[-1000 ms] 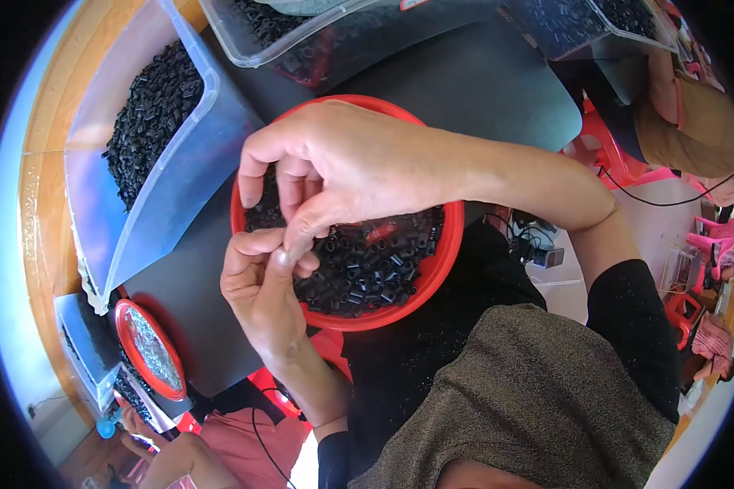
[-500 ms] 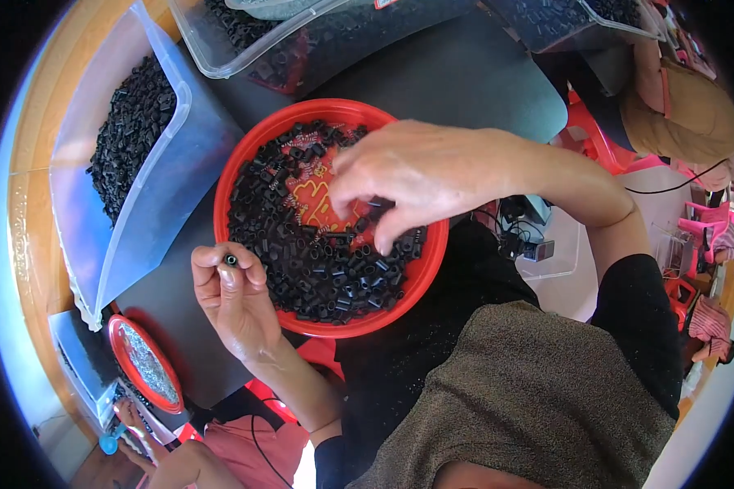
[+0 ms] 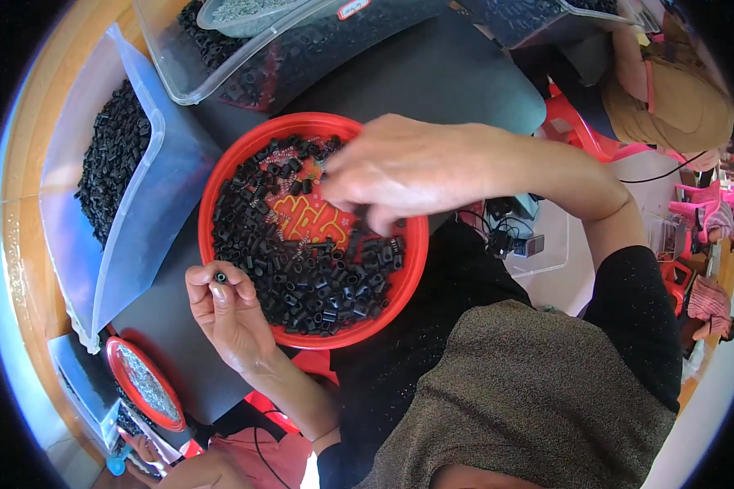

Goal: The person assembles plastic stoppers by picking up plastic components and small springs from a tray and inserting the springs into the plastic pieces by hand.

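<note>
Between the thumb and fingers of my left hand is a small black cylindrical piece, its round open end showing. This hand is beside the left rim of a round red tray. Over the tray's right side is my right hand, its fingers half curled and blurred, the thumb apart from them. I see nothing held in it. Black tubular plastic pieces cover much of the tray, thickest at the near side. Thin metal springs lie among them, and the printed tray bottom shows in the middle.
A translucent bin of black pieces stands left. Behind the tray is a clear box with a smaller container of metal bits. A small red tray of shiny metal pieces sits lower left. Other people are at the lower left and upper right.
The whole view has shifted, so the tray appears further left and lower. My right hand has moved relative to the tray, its fingers now blurred. The left hand keeps the black piece.
</note>
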`<state>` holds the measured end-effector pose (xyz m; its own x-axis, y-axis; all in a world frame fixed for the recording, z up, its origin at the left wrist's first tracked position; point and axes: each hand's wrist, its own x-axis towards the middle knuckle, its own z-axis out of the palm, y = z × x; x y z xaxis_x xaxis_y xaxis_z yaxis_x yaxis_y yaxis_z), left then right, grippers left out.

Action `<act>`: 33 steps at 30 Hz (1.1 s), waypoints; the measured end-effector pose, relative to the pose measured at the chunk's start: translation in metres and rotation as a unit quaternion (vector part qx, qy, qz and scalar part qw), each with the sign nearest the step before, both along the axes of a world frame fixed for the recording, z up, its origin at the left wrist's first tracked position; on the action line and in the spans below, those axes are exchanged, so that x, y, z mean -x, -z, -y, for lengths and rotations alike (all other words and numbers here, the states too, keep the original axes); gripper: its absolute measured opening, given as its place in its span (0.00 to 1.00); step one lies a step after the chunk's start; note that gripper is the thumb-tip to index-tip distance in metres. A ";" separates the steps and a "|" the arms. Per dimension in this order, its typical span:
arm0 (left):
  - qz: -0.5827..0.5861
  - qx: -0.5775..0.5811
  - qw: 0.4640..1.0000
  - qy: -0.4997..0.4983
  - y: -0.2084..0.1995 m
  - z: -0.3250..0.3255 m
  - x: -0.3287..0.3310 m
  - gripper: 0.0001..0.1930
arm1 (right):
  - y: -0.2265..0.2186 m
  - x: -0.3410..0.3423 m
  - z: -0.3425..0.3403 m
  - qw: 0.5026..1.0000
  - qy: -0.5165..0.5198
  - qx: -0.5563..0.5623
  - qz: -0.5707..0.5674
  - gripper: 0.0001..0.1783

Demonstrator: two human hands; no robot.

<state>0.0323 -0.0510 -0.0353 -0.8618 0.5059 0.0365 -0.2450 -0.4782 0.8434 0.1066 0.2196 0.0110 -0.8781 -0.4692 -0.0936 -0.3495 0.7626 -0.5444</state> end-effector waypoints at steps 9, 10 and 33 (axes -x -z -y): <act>0.023 -0.021 1.000 0.003 0.003 0.005 0.001 0.10 | 0.002 0.012 -0.018 0.977 0.148 0.069 -0.139 0.07; 0.021 -0.023 0.999 0.006 0.002 0.004 0.001 0.10 | 0.000 0.007 -0.019 0.978 0.152 0.049 -0.134 0.06; -0.001 0.039 0.999 -0.005 -0.014 -0.012 -0.009 0.07 | 0.013 -0.006 0.014 0.972 0.133 0.078 -0.179 0.04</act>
<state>0.0408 -0.0391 -0.0214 -0.8664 0.4993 0.0001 -0.2384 -0.4139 0.8786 0.1131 0.2051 -0.0020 -0.9335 -0.2045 0.2945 -0.3392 0.7700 -0.5404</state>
